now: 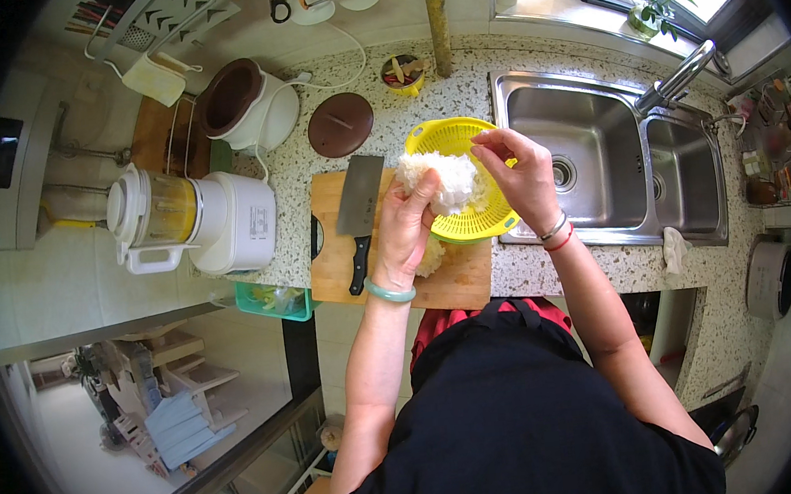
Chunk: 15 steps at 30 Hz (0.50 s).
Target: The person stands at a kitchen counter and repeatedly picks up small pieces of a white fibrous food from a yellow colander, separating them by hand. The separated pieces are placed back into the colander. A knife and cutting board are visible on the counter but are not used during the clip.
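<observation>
Hands gripped white fungus (441, 180) over a colander (468, 227). Left hand (406, 230) cupped it from below; right hand (518, 170) pinched its edge. A cleaver (360, 203) lay beside.

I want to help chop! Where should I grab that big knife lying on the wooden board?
Grab the cleaver by its black handle, coming from the near edge of the cutting board. The handle points toward the person; the wide blade lies flat beyond it.

Left of left hand (405, 230): cleaver (359, 215) lies on cutting board (459, 284), blocks that side.
Beyond hands: yellow colander (468, 227), brown lid (340, 124) farther back.
Right of right hand (522, 177): sink basin (593, 162), open.
Near side: bare board strip, passable.
</observation>
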### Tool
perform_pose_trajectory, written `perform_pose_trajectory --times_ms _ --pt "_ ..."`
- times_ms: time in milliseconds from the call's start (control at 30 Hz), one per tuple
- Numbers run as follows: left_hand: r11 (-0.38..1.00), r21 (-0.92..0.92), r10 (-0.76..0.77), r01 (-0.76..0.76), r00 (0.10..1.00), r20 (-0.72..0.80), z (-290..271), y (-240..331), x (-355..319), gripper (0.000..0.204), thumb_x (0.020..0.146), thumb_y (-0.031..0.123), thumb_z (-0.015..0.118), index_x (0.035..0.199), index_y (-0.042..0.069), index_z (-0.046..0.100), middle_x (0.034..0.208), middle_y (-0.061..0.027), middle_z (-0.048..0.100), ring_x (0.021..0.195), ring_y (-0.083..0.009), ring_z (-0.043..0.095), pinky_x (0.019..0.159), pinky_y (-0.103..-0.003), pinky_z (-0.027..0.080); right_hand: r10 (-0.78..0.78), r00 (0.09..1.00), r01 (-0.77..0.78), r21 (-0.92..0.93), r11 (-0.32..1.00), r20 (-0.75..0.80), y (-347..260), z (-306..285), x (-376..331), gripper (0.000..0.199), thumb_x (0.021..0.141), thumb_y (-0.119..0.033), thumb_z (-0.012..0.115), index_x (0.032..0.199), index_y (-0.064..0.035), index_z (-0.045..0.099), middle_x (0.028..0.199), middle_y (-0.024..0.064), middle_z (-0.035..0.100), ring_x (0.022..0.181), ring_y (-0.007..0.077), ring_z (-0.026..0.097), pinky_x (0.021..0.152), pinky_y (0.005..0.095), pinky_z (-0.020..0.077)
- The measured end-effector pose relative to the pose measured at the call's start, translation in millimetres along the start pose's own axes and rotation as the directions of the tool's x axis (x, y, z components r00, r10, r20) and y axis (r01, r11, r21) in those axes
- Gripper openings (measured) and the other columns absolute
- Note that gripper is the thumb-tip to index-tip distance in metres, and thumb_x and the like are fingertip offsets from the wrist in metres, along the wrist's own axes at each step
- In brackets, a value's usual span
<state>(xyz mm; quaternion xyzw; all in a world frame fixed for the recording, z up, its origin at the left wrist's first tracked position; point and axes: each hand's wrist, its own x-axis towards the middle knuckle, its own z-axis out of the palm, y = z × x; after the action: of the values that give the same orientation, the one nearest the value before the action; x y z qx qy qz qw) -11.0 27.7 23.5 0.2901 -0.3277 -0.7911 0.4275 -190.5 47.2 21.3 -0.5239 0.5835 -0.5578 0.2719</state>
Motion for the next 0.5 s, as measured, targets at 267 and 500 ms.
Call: perform_pose_trajectory --times_ms 267,500 --pt "0.979 0.174 0.116 -0.105 0.992 -0.058 -1.2 -5.4 4.8 0.036 0.09 0.017 0.07 0.121 0.004 0.057 0.112 -0.0062 0.065 0.101 -0.0137 0.063 0.089 -0.029 0.051 -0.095 0.97 0.127 -0.135 0.983 0.224 -25.5 -7.3 1.1 0.018 0.083 -0.012 0.071 0.095 0.0012 0.067 0.076 0.0086 0.064 0.063 0.0168 0.06 0.06 0.0291 0.0497" --pt "0.966 0.229 0.14 -0.121 0.988 -0.07 1.1 -3.6 2.9 0.036 0.087 0.017 0.074 0.118 0.004 0.06 0.107 -0.0036 0.067 0.095 -0.0106 0.063 0.085 -0.026 0.05 -0.364 0.919 0.392 -0.289 0.873 0.148 -27.7 -3.1 3.9 0.013 0.079 -0.006 0.069 0.091 -0.0036 0.064 0.08 0.01 0.062 0.075 0.0277 0.061 0.068 0.0359 0.0503"
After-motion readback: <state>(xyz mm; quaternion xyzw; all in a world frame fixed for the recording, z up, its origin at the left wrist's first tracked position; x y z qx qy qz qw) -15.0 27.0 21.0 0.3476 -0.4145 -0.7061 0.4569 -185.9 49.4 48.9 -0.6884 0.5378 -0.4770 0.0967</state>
